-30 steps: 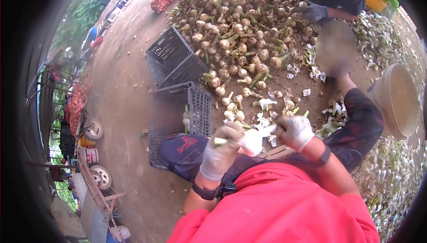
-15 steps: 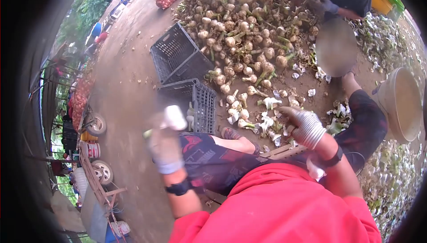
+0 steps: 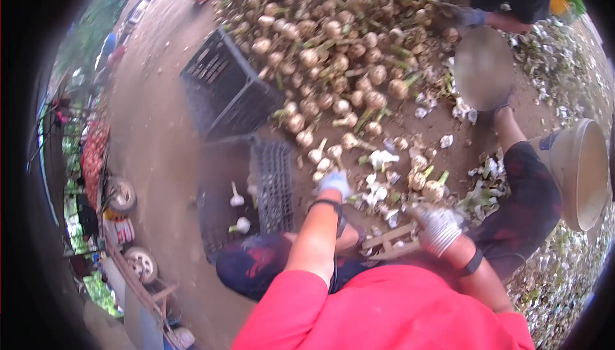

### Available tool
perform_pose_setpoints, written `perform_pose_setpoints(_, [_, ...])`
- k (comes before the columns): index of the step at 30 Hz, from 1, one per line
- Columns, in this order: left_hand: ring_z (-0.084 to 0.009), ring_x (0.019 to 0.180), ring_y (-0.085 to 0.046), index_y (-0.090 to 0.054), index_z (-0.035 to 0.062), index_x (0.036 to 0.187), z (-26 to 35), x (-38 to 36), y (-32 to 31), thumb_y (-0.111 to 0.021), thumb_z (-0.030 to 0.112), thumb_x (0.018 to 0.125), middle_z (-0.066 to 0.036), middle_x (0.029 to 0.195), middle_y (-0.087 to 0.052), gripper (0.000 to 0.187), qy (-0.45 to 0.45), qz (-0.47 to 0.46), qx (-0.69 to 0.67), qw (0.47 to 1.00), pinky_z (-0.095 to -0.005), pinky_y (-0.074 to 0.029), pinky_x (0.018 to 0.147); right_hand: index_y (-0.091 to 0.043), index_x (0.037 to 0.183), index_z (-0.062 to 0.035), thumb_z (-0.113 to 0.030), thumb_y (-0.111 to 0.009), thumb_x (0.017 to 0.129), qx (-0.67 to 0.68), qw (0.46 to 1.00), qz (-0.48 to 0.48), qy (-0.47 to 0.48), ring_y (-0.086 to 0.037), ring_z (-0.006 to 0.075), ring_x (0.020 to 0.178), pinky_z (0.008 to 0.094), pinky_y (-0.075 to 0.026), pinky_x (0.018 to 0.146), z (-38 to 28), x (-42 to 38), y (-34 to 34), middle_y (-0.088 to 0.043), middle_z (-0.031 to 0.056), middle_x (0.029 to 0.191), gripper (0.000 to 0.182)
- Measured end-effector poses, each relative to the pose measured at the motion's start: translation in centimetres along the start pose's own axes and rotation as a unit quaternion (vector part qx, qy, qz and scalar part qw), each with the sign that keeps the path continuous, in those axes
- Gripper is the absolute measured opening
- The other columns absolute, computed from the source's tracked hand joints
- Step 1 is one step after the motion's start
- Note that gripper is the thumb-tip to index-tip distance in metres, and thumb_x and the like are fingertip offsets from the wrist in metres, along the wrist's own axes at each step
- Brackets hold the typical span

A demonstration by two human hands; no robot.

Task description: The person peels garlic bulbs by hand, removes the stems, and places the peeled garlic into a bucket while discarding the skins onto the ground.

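Note:
My left hand (image 3: 335, 184), in a pale glove, reaches down to the near edge of the heap, against a few garlic bulbs (image 3: 323, 165). Its fingers are blurred and mostly hidden, so their grip does not show. My right hand (image 3: 439, 231), in a ribbed whitish glove with brown-stained fingertips, hovers by a small wooden slatted piece (image 3: 388, 242). Its fingers are curled; what they hold, if anything, is hidden. Peeled white skins (image 3: 373, 191) and bulbs with green stems (image 3: 433, 190) lie between the hands. Trimmed garlic (image 3: 241, 225) lies in the black crate (image 3: 275, 186) at my left.
A large garlic heap (image 3: 333, 36) spreads ahead, beside a second black crate (image 3: 221, 84). Another person's gloved hand (image 3: 473, 16) works at its far right. A pale bucket (image 3: 586, 177) stands right, among scattered skins (image 3: 564, 273). A wheeled cart (image 3: 142, 263) is far left.
My left hand has swung from beside the crate, where a white bulb was at it, rightward to the heap's edge. Bulbs show inside the crate. My right hand has lowered slightly.

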State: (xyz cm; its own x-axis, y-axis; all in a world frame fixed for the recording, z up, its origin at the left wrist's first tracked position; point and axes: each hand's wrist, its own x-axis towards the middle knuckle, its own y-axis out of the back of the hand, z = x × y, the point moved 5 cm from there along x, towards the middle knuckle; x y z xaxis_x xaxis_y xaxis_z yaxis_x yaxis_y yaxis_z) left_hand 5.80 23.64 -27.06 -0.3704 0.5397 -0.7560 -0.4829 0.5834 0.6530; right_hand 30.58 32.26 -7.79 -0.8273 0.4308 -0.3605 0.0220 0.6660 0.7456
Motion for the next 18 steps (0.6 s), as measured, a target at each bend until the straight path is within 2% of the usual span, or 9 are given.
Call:
perform_pose_setpoints(4, [-0.0316, 0.108, -0.057, -0.055, 0.0101, 0.116, -0.1, 1.7, -1.1, -0.071, 0.028, 0.071, -0.018, 0.123, -0.050, 0.051, 0.037, 0.039, 0.007, 0.999, -0.0410, -0.048, 0.089, -0.062, 0.108, -0.0097, -0.007, -0.056, 0.072, 0.088, 0.996, 0.026, -0.006, -0.064, 0.0343, 0.079, 0.0428, -0.051, 0.070, 0.6, 0.5, 0.8, -0.065, 0.0165, 0.090, 0.037])
perform_pose_setpoints(7, [-0.0314, 0.102, -0.060, -0.053, 0.0071, 0.117, -0.9, 0.3, 1.6, -0.076, 0.029, 0.069, -0.019, 0.113, -0.056, 0.058, 0.115, 0.158, -0.183, 0.964, -0.0401, -0.049, 0.086, -0.064, 0.104, -0.0072, 0.002, -0.051, 0.074, 0.266, 0.958, 0.110, 0.018, -0.064, 0.0256, 0.071, 0.0347, -0.051, 0.064, 0.7, 2.0, 1.9, -0.064, 0.0146, 0.080, 0.033])
perform_pose_setpoints(9, [-0.0203, 0.088, -0.060, -0.047, -0.0011, 0.119, -0.2, -1.8, 4.7, -0.076, 0.016, 0.073, -0.013, 0.093, -0.062, 0.057, -0.023, 0.236, -0.481, 0.844, -0.0303, -0.050, 0.077, -0.062, 0.104, -0.0008, -0.001, -0.051, 0.084, 0.457, 0.878, 0.071, -0.122, -0.059, 0.0121, 0.063, 0.0258, -0.047, 0.055, 1.8, 2.9, 1.2, -0.061, 0.0050, 0.072, 0.022])
perform_pose_setpoints(10, [-0.0175, 0.085, -0.060, -0.044, -0.0019, 0.122, 1.2, -4.1, 6.7, -0.070, 0.011, 0.079, -0.013, 0.097, -0.061, 0.053, -0.036, 0.102, -0.686, 0.719, -0.0291, -0.051, 0.074, -0.062, 0.107, -0.0008, -0.006, -0.054, 0.087, 0.553, 0.818, 0.057, -0.148, -0.057, 0.0112, 0.060, 0.0246, -0.046, 0.053, 1.7, 3.4, 1.4, -0.060, 0.0035, 0.072, 0.023])
perform_pose_setpoints(11, [-0.0148, 0.083, -0.059, -0.041, 0.0005, 0.125, 2.5, -6.8, 9.2, -0.066, 0.007, 0.082, -0.011, 0.101, -0.060, 0.050, -0.107, 0.096, -0.749, 0.647, -0.0280, -0.050, 0.073, -0.061, 0.111, -0.0008, -0.012, -0.056, 0.090, 0.642, 0.746, 0.044, -0.169, -0.055, 0.0102, 0.058, 0.0233, -0.045, 0.050, 1.1, 3.8, 1.6, -0.060, 0.0021, 0.072, 0.025])
perform_pose_setpoints(12, [-0.0141, 0.085, -0.059, -0.042, 0.0020, 0.124, 3.9, -9.7, 10.9, -0.065, 0.009, 0.084, -0.009, 0.106, -0.058, 0.047, -0.167, 0.061, -0.797, 0.578, -0.0268, -0.050, 0.076, -0.061, 0.111, -0.0008, -0.012, -0.056, 0.090, 0.644, 0.746, 0.050, -0.161, -0.055, 0.0102, 0.058, 0.0233, -0.045, 0.050, 0.5, 3.9, 2.4, -0.060, 0.0021, 0.072, 0.025])
perform_pose_setpoints(15, [-0.0133, 0.088, -0.059, -0.042, 0.0030, 0.125, 7.9, -19.0, 14.6, -0.066, 0.006, 0.082, -0.006, 0.106, -0.057, 0.049, -0.277, 0.042, -0.785, 0.553, -0.0261, -0.050, 0.079, -0.063, 0.102, -0.0036, -0.030, -0.058, 0.092, 0.689, 0.712, 0.028, -0.131, -0.050, 0.0049, 0.053, 0.0200, -0.042, 0.048, -2.4, 3.0, 3.5, -0.059, 0.0000, 0.072, 0.028])
perform_pose_setpoints(17, [-0.0126, 0.087, -0.058, -0.042, 0.0038, 0.127, 9.7, -23.4, 14.3, -0.070, 0.004, 0.079, -0.004, 0.104, -0.057, 0.055, -0.315, 0.065, -0.726, 0.608, -0.0257, -0.049, 0.079, -0.064, 0.095, -0.0036, -0.031, -0.057, 0.093, 0.661, 0.744, 0.069, -0.073, -0.050, 0.0051, 0.053, 0.0205, -0.040, 0.046, -4.1, 0.9, 5.5, -0.059, -0.0009, 0.070, 0.028])
perform_pose_setpoints(18, [-0.0104, 0.088, -0.056, -0.043, 0.0015, 0.126, 10.1, -25.3, 14.0, -0.071, 0.001, 0.077, -0.003, 0.104, -0.056, 0.056, -0.339, 0.132, -0.624, 0.691, -0.0250, -0.049, 0.080, -0.065, 0.093, -0.0031, -0.032, -0.055, 0.094, 0.621, 0.775, 0.101, -0.061, -0.051, 0.0047, 0.057, 0.0203, -0.039, 0.048, -4.6, -0.1, 6.3, -0.060, -0.0012, 0.071, 0.030])
